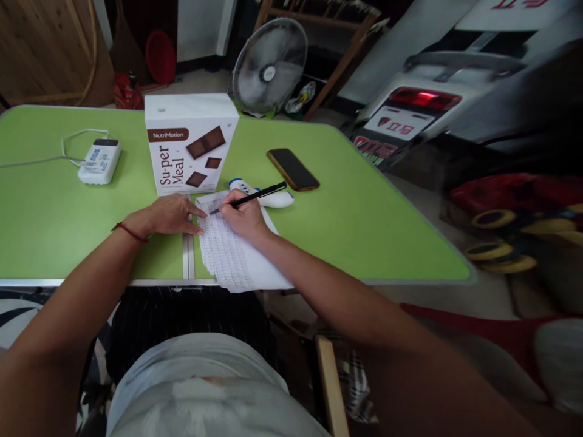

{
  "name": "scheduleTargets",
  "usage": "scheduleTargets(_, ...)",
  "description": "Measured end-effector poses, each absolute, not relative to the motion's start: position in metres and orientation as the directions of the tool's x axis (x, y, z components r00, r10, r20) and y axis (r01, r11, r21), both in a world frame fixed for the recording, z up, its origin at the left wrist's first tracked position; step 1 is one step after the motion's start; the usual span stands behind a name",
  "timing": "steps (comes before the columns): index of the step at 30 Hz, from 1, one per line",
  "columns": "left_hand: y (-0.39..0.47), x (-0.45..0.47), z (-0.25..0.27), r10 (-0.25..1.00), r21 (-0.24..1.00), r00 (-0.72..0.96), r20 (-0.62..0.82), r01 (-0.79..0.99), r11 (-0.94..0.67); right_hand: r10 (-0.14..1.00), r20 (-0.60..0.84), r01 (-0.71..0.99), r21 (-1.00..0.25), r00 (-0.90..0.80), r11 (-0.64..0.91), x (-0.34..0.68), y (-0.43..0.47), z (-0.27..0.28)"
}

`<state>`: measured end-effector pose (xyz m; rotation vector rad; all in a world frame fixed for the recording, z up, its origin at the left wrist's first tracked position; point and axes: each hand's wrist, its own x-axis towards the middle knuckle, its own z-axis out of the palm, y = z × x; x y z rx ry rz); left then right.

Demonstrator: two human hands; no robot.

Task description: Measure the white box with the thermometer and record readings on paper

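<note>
My right hand [245,215] is closed around a black pen [260,193], its tip down at the upper part of a sheet of paper [232,258]. Rows of small writing or print cover the sheet's left side; its right side is blank. My left hand [175,215], a red cord at the wrist, lies flat with fingers spread and fingertips touching the paper's left edge. Just behind the hands stands a white NutriMotion box [191,145] with chocolate pieces pictured on it. Partly hidden behind my right hand is a white and blue handheld device [279,199].
On the green table [364,230] a phone [294,169] lies to the right, and a white power adapter [101,162] with cables sits at left. Beyond the far edge stand a fan [269,70] and a white scooter [410,109]. A metal-trimmed seam crosses the tabletop.
</note>
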<state>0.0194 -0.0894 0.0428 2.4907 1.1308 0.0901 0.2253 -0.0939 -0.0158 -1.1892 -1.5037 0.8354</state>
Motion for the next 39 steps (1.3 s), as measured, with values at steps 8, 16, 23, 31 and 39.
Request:
scheduleTargets(8,-0.0882,0.0172,0.0405,0.727,0.408,0.683,-0.073,0.686,-0.603,0.953,0.301,0.276,-0.915,-0.015,0.294,0.2261,-0.0928,-0.0181)
scheduleTargets(16,-0.0888,0.0180,0.0419,0.737,0.415,0.668,-0.104,0.703,-0.578,0.957,0.291,0.281,-0.918,0.000,0.279,0.2244,-0.0939,-0.0162)
scheduleTargets(23,-0.0889,0.0175,0.0425,0.735,0.413,0.670,-0.107,0.702,-0.580,0.963,0.270,0.269,-0.929,0.026,0.253,0.2247,-0.0939,-0.0147)
scheduleTargets(31,-0.0890,0.0173,0.0429,0.725,0.400,0.683,-0.091,0.691,-0.601,0.956,0.291,0.288,-0.919,0.034,0.270,0.2252,-0.0927,-0.0174)
scheduleTargets(39,-0.0886,0.0170,0.0414,0.726,0.403,0.682,-0.086,0.690,-0.601,0.953,0.301,0.249,-0.924,0.015,0.288,0.2256,-0.0939,-0.0181)
